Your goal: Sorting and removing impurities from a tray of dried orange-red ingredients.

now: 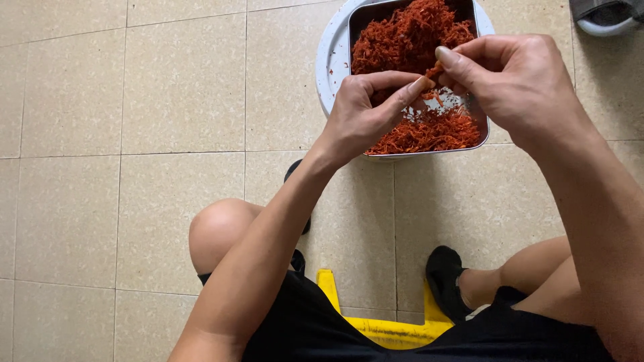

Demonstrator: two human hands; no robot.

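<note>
two hands pulling a red strand apart over a metal tray

the left hand (365, 110) and the right hand (513, 77) meet at the frame's one o'clock, each pinching one end of a small reddish-orange strand (433, 70) between thumb and fingertips. directly beneath the hands sits a square metal tray (484, 124), resting on a round white basin (330, 57). at the tray's twelve o'clock lies a deep heap of dark red shreds (409, 37); at its six o'clock a thinner, brighter orange layer (433, 134), with bare metal showing between them. judging by the heap, much appears shredded already, though how much is left cannot be told. at the frame's six o'clock are the person's knees, black shorts, black shoes and a yellow stool (386, 328) on the beige tiled floor (134, 134).
</note>
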